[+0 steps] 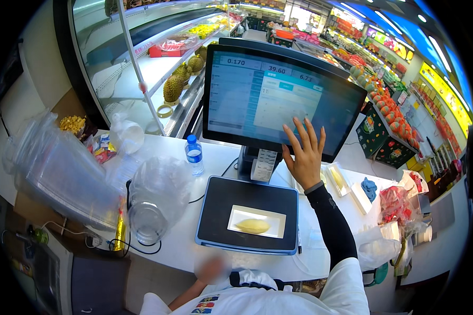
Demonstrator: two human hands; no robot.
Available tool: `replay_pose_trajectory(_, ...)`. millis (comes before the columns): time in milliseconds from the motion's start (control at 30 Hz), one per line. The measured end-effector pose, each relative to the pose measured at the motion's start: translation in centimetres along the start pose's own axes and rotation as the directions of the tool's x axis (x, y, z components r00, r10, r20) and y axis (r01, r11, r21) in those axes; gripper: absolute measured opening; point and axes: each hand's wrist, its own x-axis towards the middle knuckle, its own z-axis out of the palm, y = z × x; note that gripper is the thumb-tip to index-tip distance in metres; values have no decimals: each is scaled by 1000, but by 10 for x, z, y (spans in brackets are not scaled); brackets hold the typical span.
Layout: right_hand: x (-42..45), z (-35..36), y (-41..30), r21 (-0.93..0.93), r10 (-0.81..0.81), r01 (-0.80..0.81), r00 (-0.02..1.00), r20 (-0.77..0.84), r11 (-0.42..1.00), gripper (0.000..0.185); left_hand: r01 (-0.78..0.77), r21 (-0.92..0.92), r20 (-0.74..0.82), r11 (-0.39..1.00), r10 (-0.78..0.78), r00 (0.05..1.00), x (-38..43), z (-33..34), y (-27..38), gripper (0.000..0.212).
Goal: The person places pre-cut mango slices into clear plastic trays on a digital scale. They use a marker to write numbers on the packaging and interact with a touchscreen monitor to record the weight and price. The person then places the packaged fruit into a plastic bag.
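My right hand [305,157], in a black arm sleeve, is raised with its fingers spread over the lower part of a touchscreen [236,98] on a scale. It holds nothing. A dialog box lies lit on the screen under the fingertips. Below stands the scale's black weighing platform [256,197]. On it sits a white rectangular tray [276,216] holding one pale-yellow piece of durian flesh [252,225]. My left hand [213,267] hangs low near the counter's front edge. It is blurred, so its fingers cannot be made out.
A water bottle [194,155] stands left of the scale, with nested clear plastic containers [149,212] nearby. A pen [299,240] lies right of the scale. Trays [338,179], a blue cloth [368,189] and red bagged goods [396,204] fill the right side. Durians [173,87] sit in the display case.
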Motion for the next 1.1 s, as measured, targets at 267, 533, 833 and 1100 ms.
replay_pose_trajectory(267,-26,-2,9,15,-19,20,998,-55,1000,52,1,26,28,1000,-2,1000,4,-15,3,20)
replay_pose_trajectory(533,-32,3,13,-8,-15,14,998,-63,1000,57,12,51,36,999,-13,999,10,-17,4,17)
replay_pose_trajectory(833,-47,-64,-43,143,-154,212,929,-338,967,32,-11,98,0,995,12,1000,5,-17,6,20)
replay_pose_trajectory(1100,-166,-71,-32,367,-86,-1,971,223,930,37,3,105,68,995,-11,998,10,-18,10,23)
